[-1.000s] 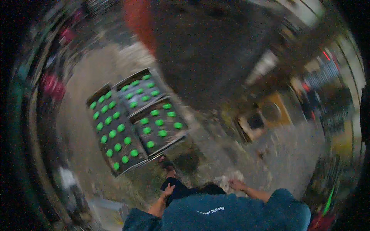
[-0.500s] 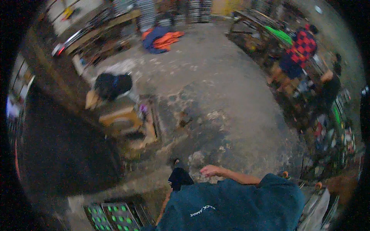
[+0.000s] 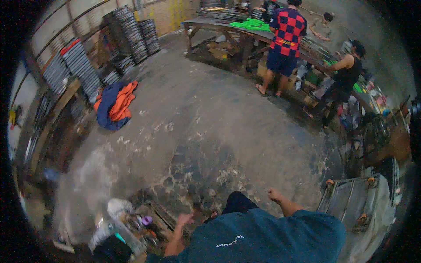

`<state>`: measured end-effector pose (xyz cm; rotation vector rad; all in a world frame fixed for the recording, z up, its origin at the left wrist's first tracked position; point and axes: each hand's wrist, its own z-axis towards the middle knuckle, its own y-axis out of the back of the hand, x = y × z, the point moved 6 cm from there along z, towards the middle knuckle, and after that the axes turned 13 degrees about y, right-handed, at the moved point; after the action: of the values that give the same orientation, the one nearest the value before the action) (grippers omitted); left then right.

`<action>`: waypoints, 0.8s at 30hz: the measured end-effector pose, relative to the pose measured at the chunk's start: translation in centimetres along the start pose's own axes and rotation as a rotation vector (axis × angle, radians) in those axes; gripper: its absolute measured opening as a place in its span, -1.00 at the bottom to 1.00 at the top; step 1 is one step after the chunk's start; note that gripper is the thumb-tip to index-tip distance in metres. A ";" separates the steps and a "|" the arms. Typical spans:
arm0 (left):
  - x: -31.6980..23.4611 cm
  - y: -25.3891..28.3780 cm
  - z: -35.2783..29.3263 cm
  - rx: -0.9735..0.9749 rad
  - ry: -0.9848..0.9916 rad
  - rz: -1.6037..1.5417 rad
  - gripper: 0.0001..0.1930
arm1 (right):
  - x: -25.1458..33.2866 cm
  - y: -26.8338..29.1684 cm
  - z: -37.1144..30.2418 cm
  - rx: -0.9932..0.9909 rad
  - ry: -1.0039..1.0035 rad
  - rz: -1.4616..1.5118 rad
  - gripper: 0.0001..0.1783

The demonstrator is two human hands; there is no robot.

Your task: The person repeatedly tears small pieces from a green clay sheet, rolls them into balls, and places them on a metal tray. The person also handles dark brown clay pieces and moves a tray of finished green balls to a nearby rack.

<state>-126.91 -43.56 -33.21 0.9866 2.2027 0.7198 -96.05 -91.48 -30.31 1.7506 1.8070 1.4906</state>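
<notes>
My left hand hangs low in front of me, its fingers stretched out and holding nothing that I can see. Nearest to it is a heap of clutter with a purple roll on it. My right hand is out over the concrete floor with its fingers curled in, and nothing shows in it. Both hands are somewhat blurred and touch nothing. Between them one dark-clad knee is raised in front of my teal shirt.
An orange and dark blue cloth heap lies on the floor at left. Stacked frames line the far wall. At a long table with bright green pieces, three people stand. A wheeled metal rack is at my right.
My view has swung to the right, bringing the people and the long table nearer the middle. My left hand has come into sight, and my right hand now lies farther right in view.
</notes>
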 end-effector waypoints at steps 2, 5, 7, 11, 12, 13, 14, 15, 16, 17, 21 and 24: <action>-1.7 12.9 9.8 -0.174 -0.058 -0.085 -0.65 | -7.0 -0.1 -0.5 0.096 -0.259 -0.031 -0.67; -4.1 32.1 21.3 -0.534 -0.011 -0.654 -0.71 | -7.3 0.8 3.5 0.117 -0.443 0.126 -0.67; -8.7 40.8 25.9 -0.678 -0.047 -0.802 -0.70 | -5.6 1.3 6.7 0.136 -0.503 0.195 -0.66; -11.8 44.1 34.4 -0.235 0.054 -0.696 -0.62 | 0.2 3.9 22.4 0.083 -0.156 0.153 -0.64; -9.7 43.3 36.9 -0.206 0.008 -0.438 -0.60 | 3.4 5.9 28.7 -0.001 0.080 0.119 -0.64; -9.1 42.2 39.4 -0.157 -0.062 -0.177 -0.58 | 5.9 8.9 34.4 -0.104 0.268 0.075 -0.63; -8.9 41.1 40.2 -0.064 0.070 -0.209 -0.57 | 7.8 12.0 39.3 -0.267 0.438 0.030 -0.62; -7.6 40.3 39.7 0.014 0.225 -0.233 -0.55 | 9.9 14.4 46.9 0.119 0.292 -0.038 -0.59; -2.5 37.7 39.4 -0.195 0.005 -0.536 -0.58 | 14.3 18.7 53.0 0.053 0.364 -0.011 -0.61; -3.7 37.8 42.0 -0.037 0.194 -0.460 -0.59 | 15.7 24.4 58.2 -0.055 0.367 -0.018 -0.62; -5.1 43.6 49.3 0.142 0.465 -0.443 -0.60 | 25.2 43.2 76.9 -0.400 0.358 0.120 -0.61; -4.5 49.9 56.8 0.183 0.504 -0.392 -0.60 | 30.8 48.4 86.1 -0.423 0.327 0.354 -0.59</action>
<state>-61.34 -5.75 -35.49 0.4499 2.8306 0.6365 -10.83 -33.79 -19.33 1.7394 1.1992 2.2168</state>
